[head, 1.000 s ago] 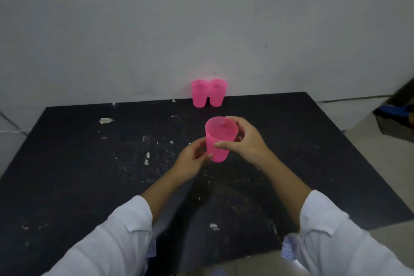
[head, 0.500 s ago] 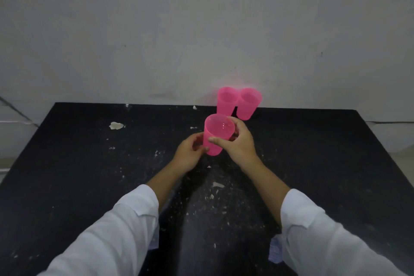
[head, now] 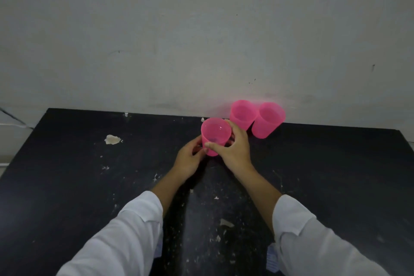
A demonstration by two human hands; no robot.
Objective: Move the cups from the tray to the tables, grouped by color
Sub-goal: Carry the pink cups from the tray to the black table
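A pink plastic cup (head: pixel 215 133) stands upright between both my hands, over the far middle of the black table (head: pixel 74 177). My right hand (head: pixel 233 150) wraps around its right side, thumb across the front. My left hand (head: pixel 190 159) holds its lower left side with the fingertips. Whether the cup's base touches the table is hidden by my hands. Two more pink cups (head: pixel 243 113) (head: pixel 267 120) stand side by side against the wall, just right of and behind the held one.
The grey wall (head: pixel 201 40) runs along the table's far edge. White flakes of paint or plaster (head: pixel 112 139) dot the tabletop, mostly left and near me. No tray is in view.
Both hands carried the pink cup forward toward the wall and the two standing cups; the view shifted left, so those cups now sit to the right.
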